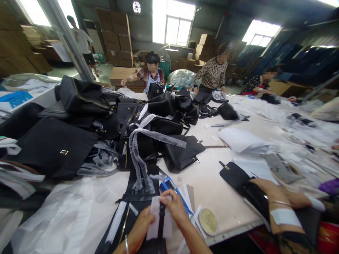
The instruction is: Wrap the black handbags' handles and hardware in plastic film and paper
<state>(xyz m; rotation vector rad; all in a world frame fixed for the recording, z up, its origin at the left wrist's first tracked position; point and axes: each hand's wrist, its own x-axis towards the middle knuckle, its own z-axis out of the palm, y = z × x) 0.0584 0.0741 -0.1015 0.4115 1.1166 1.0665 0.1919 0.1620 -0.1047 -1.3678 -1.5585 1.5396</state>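
Note:
My left hand (143,224) pinches the left edge of a thin, translucent white sheet (166,229). My right hand (174,206) is closed at the sheet's top, its fingertips on a black strap (161,225) with a dark buckle that runs down over the sheet. Beneath both hands lies a black bag (140,204) with a gold zipper and a rolled white wrap on its left part. Long strips of clear plastic wrapping (137,155) trail onto the bag's upper end. Just beyond my right hand is a blue tool (169,185), partly covered by that hand.
A round yellowish disc (208,221) lies near the table edge. Black bags are piled ahead (159,130) and at left (53,148), beside plastic sheeting (63,211). At right, a co-worker's hands (272,194) handle a black bag. Several people are beyond the table.

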